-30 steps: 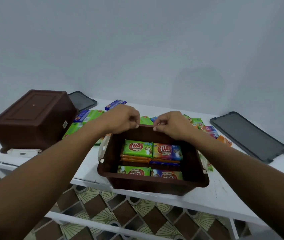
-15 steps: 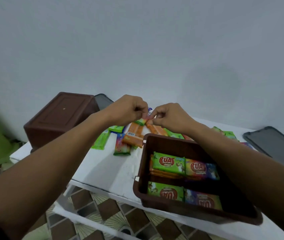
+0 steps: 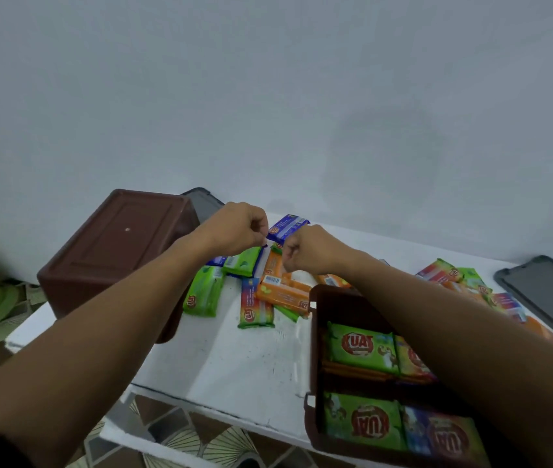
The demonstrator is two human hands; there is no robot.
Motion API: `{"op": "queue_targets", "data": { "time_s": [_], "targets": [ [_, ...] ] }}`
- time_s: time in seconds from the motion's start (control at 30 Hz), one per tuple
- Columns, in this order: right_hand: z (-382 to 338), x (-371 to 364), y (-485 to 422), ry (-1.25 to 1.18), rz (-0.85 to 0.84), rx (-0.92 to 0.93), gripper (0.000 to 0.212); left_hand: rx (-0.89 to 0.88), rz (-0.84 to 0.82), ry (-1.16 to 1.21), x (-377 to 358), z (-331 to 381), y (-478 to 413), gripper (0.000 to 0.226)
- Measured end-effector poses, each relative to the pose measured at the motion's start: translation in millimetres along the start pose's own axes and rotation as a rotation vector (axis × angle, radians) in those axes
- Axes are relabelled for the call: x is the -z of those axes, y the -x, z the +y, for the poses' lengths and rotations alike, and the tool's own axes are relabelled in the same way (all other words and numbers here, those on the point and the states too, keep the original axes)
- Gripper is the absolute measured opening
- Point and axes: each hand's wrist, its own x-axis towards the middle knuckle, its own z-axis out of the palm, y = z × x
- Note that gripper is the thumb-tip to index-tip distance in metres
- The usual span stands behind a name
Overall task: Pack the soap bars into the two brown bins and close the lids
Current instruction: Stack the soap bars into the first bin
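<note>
1. You are pinching one end of a blue soap bar (image 3: 287,228) in your left hand (image 3: 234,228), lifted above the loose pile of soap bars (image 3: 268,285) near the back edge of the counter (image 3: 234,359).
2. Your right hand (image 3: 305,251) is curling into a fist just beside and below that bar; whether its grip is touching the wrapper or clenching a second bar, you cannot tell from here.
3. The bar's long axis is running from your left grip away to the right and toward the wall, so its free end is hanging over your right knuckles.
4. The open brown bin (image 3: 313,349) is sitting at the front right corner of the counter, nearer to you and to the right of both hands. It is holding green and blue bars already, with room above them by the look of it.
5. The bin is lying closer to your right hand, so the carry is likely going back and to the right, with the bar turning to lie flat alongside those packed.
6. The second brown bin (image 3: 116,251) is resting upside down at the left edge, and a grey lid (image 3: 548,292) is lying at the right edge, so packing is probably well short of done.
</note>
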Motion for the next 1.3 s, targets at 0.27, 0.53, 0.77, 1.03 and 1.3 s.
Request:
{"op": "queue_targets", "data": {
  "time_s": [0.27,0.53,0.77,1.03,1.3],
  "targets": [
    [36.1,4.8,-23.3,0.174,-0.002,-0.334,0.021,0.142,-0.027,-0.02,-27.2,-21.0,-54.1,0.01],
    [78.3,13.2,-26.6,0.129,-0.068,-0.512,0.044,0.12,-0.086,-0.013,-61.2,-1.0,-114.9,0.015],
    [91.3,-11.7,-50.5,-0.054,0.062,-0.527,0.045,0.223,-0.131,-0.177,-94.7,-7.0,-138.4,0.025],
    [80.8,-34.2,-91.8,-0.31,0.13,-0.623,0.051,0.361,-0.171,0.018,-88.5,-29.4,-146.8,0.044],
    [74.4,-39.0,-112.0,-0.992,0.146,-0.88,0.018,0.497,-0.165,0.494,-84.5,-48.6,-137.7,0.031]
  ]
}}
